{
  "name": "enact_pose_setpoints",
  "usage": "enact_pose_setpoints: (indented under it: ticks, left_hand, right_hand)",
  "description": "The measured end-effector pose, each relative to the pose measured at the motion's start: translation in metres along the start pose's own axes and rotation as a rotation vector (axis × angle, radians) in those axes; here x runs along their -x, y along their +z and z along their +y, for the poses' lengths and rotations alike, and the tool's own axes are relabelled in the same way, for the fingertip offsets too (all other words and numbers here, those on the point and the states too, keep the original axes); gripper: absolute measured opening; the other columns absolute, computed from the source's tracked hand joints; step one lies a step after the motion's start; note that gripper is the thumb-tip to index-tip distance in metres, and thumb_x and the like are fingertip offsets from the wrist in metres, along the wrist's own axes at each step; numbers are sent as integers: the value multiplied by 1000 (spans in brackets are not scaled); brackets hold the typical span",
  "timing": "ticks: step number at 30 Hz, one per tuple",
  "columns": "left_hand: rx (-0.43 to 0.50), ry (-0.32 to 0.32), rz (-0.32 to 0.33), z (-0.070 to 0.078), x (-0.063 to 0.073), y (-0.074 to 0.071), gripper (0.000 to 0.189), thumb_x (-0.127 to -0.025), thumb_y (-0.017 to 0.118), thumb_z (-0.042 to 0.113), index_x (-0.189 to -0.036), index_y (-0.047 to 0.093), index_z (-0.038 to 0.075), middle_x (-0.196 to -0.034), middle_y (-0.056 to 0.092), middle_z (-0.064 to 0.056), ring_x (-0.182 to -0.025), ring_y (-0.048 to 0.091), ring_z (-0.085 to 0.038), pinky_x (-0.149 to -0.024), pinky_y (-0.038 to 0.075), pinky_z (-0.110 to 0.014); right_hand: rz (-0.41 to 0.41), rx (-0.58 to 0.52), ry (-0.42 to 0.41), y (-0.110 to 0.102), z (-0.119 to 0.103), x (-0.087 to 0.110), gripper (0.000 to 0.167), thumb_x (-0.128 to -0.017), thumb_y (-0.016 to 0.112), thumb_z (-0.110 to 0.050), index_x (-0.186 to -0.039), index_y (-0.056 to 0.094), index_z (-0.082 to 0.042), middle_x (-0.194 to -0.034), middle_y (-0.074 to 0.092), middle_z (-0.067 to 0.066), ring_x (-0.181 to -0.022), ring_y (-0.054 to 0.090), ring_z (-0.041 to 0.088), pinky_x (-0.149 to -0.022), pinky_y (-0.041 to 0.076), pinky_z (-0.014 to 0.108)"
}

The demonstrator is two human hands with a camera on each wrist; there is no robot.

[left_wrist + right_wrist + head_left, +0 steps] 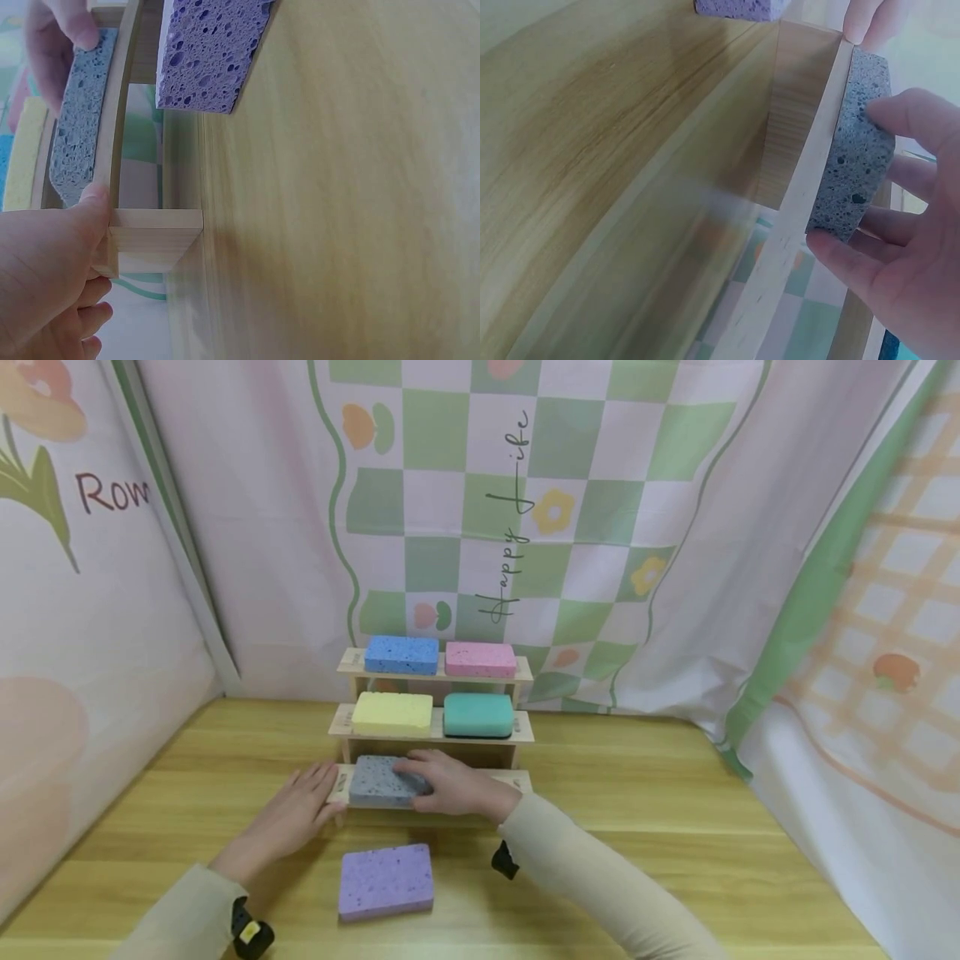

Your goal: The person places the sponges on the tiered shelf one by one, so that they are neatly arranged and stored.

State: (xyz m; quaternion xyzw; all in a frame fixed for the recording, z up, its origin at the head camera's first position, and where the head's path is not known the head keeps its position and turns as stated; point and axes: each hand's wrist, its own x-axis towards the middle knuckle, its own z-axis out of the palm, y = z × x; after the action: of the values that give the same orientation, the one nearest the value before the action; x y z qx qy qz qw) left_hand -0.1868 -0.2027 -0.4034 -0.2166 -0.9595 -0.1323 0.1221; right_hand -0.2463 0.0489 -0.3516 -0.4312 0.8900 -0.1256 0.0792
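Note:
A grey speckled sponge point(378, 781) lies at the left of the lowest tier of a three-tier wooden rack point(517, 781). My right hand point(457, 781) grips its right part, the thumb at the near end and fingers over the top, as the right wrist view shows. My left hand point(296, 806) holds the left end of that same tier. In the left wrist view its thumb point(91, 210) presses the board close to the grey sponge, and the other fingers curl beside the board's end. A purple sponge point(386, 882) lies flat on the table in front of the rack, untouched.
On the top tier sit a blue sponge point(401, 655) and a pink sponge point(480, 660). Below them, the middle tier carries a yellow sponge point(392, 714) and a green sponge point(477, 716). Printed curtains point(637, 610) hang behind the wooden table point(637, 860) and along both sides.

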Motion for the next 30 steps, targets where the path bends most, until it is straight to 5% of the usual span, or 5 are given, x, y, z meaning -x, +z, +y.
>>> enact_pose_setpoints:
  ticks: [30]
  left_hand:
    - [-11,-7,-5,0,0,0,58,-95,52,28,-131,38,-16,-135,37,-31,-124,32,-47,-101,23,-58]
  right_hand:
    - [14,9,-33,2,4,-4,53,-91,59,-22,-140,41,-12,-145,31,13,-131,29,25,-103,32,34]
